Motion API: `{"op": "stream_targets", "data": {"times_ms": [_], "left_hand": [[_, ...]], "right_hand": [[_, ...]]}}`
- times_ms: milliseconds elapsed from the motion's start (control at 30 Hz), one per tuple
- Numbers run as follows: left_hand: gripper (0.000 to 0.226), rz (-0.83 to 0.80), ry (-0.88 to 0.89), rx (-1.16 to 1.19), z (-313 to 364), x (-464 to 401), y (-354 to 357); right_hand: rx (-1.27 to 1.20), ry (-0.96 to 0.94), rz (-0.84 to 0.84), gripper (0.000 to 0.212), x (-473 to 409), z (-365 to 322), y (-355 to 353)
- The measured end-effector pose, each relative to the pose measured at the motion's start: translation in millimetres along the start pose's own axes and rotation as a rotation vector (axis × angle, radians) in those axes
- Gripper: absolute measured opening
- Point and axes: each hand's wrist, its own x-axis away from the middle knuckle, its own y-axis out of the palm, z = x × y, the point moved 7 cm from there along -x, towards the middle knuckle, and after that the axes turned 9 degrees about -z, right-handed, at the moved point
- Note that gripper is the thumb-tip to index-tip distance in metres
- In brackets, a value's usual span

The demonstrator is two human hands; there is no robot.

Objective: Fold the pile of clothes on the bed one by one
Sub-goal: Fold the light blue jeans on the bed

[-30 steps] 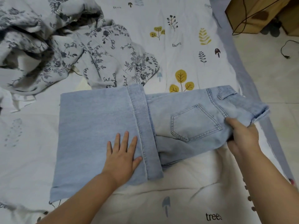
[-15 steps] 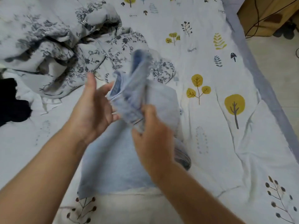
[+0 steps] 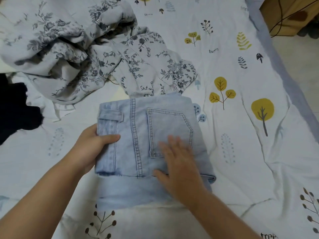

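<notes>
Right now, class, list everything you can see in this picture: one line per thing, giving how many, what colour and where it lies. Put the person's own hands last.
Folded jeans: one, light blue denim, centre of the bed, back pocket facing up.
Floral garment: one crumpled heap, pale grey with dark flower print, upper left, just behind the jeans.
Dark garment: one, black, left edge, partly cut off.
Bedsheet: one, white with tree and mushroom prints, beneath everything.
Wooden furniture: one piece, brown, top right corner beside the bed.
Cable: one, black, hanging across that furniture.
Left hand: one, gripping the jeans' left edge.
Right hand: one, flat on the jeans, over the pocket.
</notes>
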Motion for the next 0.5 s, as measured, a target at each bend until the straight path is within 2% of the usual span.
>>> {"op": "stream_targets", "data": {"times_ms": [100,167,200,267,367,433,500], "left_hand": [[0.019,0.07,-0.085,-0.017,-32,4,-15],[0.019,0.08,-0.169,-0.046,-49,-7,-19],[0.029,0.098,-0.173,-0.056,-49,-15,-19],[0.049,0.175,-0.098,-0.105,-36,-29,-17],[0.047,0.372,0.099,-0.24,-8,-31,-20],[0.042,0.478,0.192,-0.358,1,-23,-23],[0.048,0.515,0.112,-0.508,-7,-24,-29]], "right_hand": [[0.015,0.207,-0.08,0.073,8,42,6],[0.05,0.23,-0.2,0.094,10,53,17],[0.042,0.219,-0.239,0.101,9,57,23],[-0.079,0.247,-0.219,0.092,7,62,17],[-0.281,0.373,-0.001,0.06,11,72,-4],[-0.368,0.474,0.0,0.06,17,81,-1],[-0.369,0.485,-0.056,0.065,22,83,8]]}}
